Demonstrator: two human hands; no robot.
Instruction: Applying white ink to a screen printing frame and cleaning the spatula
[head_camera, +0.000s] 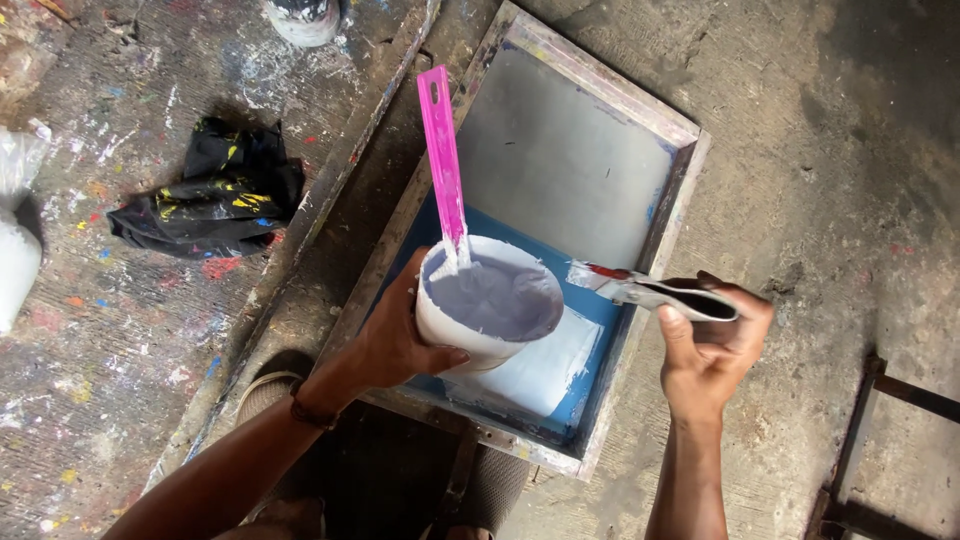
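My left hand (395, 335) grips a white tub (487, 305) of pale lilac paste, held over the near end of a wooden screen frame (620, 100). A pink stick (443, 165) stands in the tub and leans up and away. My right hand (712, 345) holds a small scraper (640, 290) by its dark handle; its paste-smeared blade points left toward the tub's rim. The frame's mesh (560, 160) is grey at the far end and blue near me, with a white smear of paste (545, 370) under the tub.
A crumpled black rag (215, 195) with yellow marks lies on the paint-spattered wooden board at left. A white container (303, 18) stands at the top edge. White plastic (15, 250) sits at far left. Metal bars (880, 440) lie on the concrete at lower right.
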